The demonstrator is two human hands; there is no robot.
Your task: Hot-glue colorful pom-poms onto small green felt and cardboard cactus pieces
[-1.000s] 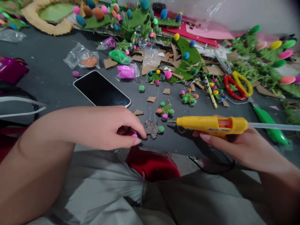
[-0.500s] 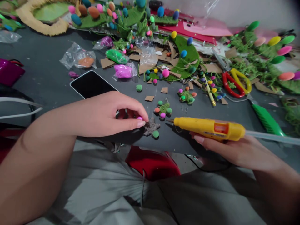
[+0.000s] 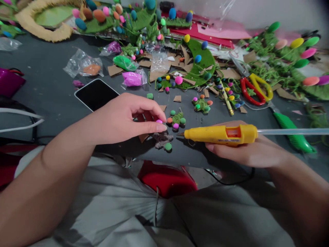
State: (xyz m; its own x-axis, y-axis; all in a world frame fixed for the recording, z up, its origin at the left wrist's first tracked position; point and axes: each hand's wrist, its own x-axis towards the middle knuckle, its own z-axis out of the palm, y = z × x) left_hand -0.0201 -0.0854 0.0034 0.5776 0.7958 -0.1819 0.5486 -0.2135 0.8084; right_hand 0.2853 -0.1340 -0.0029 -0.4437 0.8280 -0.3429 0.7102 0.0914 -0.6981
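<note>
My left hand (image 3: 136, 118) pinches a small pink clay ball (image 3: 159, 121) between thumb and forefinger. Just below those fingertips lies a grey-brown coiled yarn piece (image 3: 162, 140), with a green ball (image 3: 168, 146) at its lower edge. My right hand (image 3: 239, 151) is closed round a yellow hot glue gun (image 3: 218, 133), its nozzle pointing left and stopping a short way right of the grey piece. A clear glue stick (image 3: 290, 131) sticks out of the gun's back. Beyond the nozzle sits a green yarn coil (image 3: 177, 118) with coloured balls round it.
A phone (image 3: 96, 94) lies beside my left hand. Farther back are a second green coil (image 3: 202, 104), a pencil (image 3: 226, 98), scissors (image 3: 253, 91), a green-handled tool (image 3: 293, 132), bagged clay (image 3: 133, 78) and cardboard scraps. Green decorations with coloured balls line the table's back.
My left hand has shifted slightly right and up with the pink ball, now a little off the grey piece. The glue gun has moved a bit left and turned more level.
</note>
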